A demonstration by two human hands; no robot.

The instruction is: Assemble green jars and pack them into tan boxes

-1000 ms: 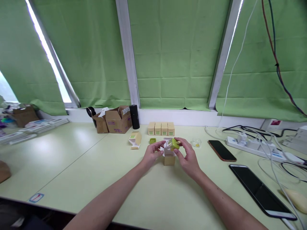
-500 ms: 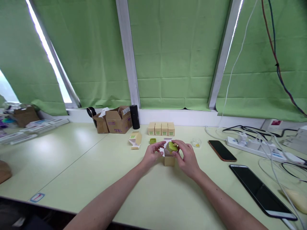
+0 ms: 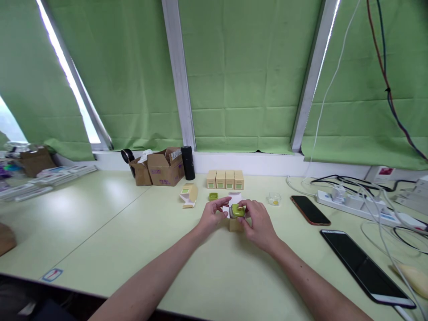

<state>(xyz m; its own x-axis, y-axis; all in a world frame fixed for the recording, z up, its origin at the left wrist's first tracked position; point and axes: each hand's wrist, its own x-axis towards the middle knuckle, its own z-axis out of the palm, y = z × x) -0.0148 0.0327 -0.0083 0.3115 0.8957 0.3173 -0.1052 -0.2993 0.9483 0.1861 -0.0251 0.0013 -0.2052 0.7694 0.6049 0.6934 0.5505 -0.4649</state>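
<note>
Green jar (image 3: 237,210), one, in right hand (image 3: 259,225) grip, left hand (image 3: 212,217) grip unclear, four boxes (image 3: 224,179) behind

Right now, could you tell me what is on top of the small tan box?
A green-topped item sits atop the open tan box, gripped by the right hand; the left hand is alongside. The inside is hidden.

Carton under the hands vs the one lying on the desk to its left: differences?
Pose: the upright carton stands on end; the lying carton is on its side.
Contents: a small green container sits at the upright carton's mouth, gripped by the right hand; nothing is visible at the lying carton's.
Contact: the left hand is at the upright carton; the lying carton is untouched.
Shared: small, tan, flap open.
</note>
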